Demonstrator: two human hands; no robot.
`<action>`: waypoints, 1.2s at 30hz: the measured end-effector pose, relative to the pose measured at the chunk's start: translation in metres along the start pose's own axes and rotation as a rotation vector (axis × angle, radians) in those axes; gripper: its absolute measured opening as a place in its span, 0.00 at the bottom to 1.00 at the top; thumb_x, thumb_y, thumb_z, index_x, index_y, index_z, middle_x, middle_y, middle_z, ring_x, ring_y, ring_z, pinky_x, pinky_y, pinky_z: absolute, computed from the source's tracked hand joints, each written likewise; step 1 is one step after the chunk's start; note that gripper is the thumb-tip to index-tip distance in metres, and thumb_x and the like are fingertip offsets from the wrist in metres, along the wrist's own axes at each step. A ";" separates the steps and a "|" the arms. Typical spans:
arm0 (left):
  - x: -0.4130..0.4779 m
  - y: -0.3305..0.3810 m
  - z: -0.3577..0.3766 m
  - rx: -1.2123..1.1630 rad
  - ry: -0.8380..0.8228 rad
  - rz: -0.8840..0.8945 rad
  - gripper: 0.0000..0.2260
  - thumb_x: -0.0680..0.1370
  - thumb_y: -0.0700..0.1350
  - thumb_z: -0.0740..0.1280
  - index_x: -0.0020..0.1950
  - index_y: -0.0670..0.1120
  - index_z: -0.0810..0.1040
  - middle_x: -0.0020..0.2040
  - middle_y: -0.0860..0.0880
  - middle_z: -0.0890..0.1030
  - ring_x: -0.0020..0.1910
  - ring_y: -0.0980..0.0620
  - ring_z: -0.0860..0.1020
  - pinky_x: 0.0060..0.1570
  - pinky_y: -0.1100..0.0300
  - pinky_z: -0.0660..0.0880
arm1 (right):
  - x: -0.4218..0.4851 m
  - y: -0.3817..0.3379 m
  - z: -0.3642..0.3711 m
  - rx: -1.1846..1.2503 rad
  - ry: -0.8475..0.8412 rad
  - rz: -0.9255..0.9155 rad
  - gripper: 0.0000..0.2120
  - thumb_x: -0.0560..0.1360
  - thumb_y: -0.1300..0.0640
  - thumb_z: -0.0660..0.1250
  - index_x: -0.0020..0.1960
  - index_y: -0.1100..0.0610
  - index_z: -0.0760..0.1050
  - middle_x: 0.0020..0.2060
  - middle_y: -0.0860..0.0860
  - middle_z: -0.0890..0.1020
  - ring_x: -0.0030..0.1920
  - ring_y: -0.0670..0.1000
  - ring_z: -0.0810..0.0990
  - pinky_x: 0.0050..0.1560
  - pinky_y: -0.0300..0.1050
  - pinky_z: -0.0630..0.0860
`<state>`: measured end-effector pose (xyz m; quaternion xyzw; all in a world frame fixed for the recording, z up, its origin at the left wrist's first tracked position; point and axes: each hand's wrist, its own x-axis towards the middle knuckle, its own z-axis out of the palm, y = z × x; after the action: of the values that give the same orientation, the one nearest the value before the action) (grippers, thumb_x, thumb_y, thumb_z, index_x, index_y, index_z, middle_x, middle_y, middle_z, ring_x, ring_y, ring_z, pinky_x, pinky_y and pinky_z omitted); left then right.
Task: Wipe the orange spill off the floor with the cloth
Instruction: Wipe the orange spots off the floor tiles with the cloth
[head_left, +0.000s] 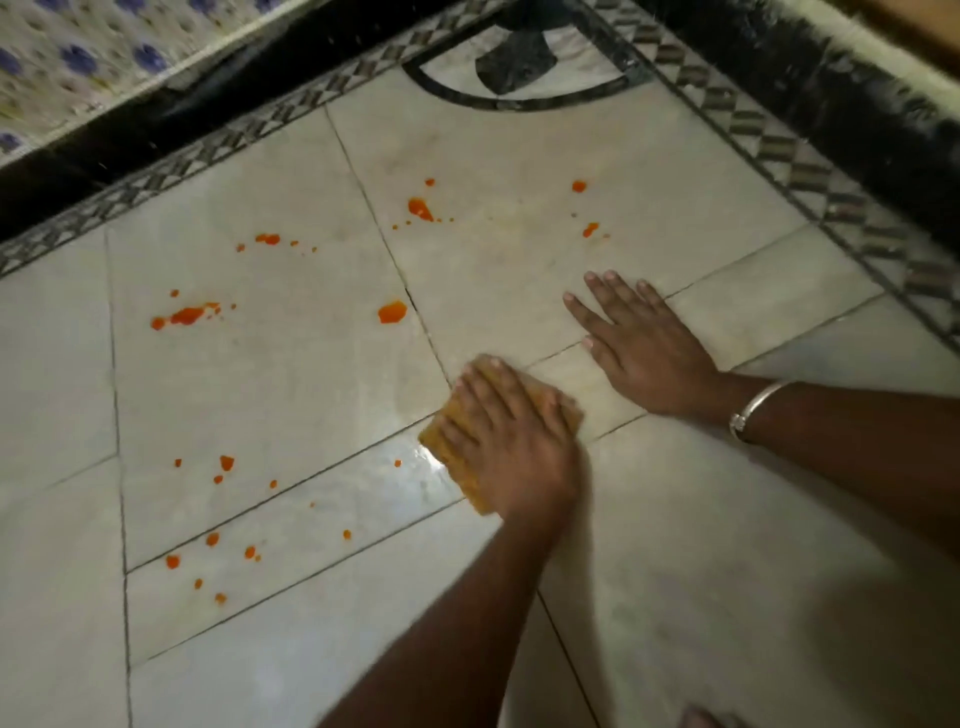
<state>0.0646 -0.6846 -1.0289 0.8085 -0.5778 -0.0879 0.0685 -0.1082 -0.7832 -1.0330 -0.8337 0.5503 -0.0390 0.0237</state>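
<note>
Orange spill drops are scattered over the pale tiled floor (291, 405): a blob (392, 312) near the middle, a streak (187, 315) at left, drops (420, 209) further back, and small spots (227, 462) at lower left. A folded yellow-tan cloth (449, 452) lies on the floor under my left hand (509, 441), which presses flat on it with the fingers laid over its top. My right hand (644, 353), a metal bangle on its wrist, rests palm down on the floor to the right of the cloth, fingers spread.
A dark skirting and patterned border tiles (779, 150) run along the back and right edges. A patterned fabric (78, 62) hangs at the top left. A dark inlay motif (511, 67) marks the far floor. A wet sheen (410, 462) shows beside the cloth.
</note>
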 end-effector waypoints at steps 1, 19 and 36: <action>-0.001 0.010 0.002 -0.014 -0.024 0.062 0.32 0.86 0.60 0.47 0.86 0.45 0.46 0.85 0.40 0.49 0.85 0.41 0.45 0.79 0.36 0.38 | 0.000 0.000 0.000 0.000 0.001 0.004 0.28 0.84 0.45 0.44 0.82 0.50 0.54 0.82 0.56 0.57 0.81 0.57 0.55 0.80 0.58 0.53; 0.095 0.015 -0.021 0.014 -0.145 0.235 0.32 0.87 0.62 0.43 0.85 0.49 0.36 0.85 0.46 0.37 0.83 0.46 0.35 0.79 0.42 0.31 | 0.001 0.003 0.003 -0.014 0.005 -0.010 0.28 0.84 0.45 0.45 0.83 0.49 0.54 0.82 0.54 0.56 0.82 0.55 0.54 0.81 0.57 0.53; 0.003 -0.053 -0.059 0.149 -0.015 0.276 0.18 0.81 0.43 0.60 0.71 0.42 0.71 0.65 0.39 0.75 0.63 0.37 0.73 0.60 0.46 0.68 | 0.005 -0.038 -0.012 0.068 -0.132 -0.073 0.29 0.84 0.44 0.46 0.83 0.48 0.45 0.83 0.52 0.45 0.82 0.52 0.42 0.80 0.53 0.40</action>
<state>0.1275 -0.6693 -0.9824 0.7235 -0.6889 -0.0403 0.0154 -0.0728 -0.7729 -1.0175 -0.8527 0.5150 -0.0035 0.0870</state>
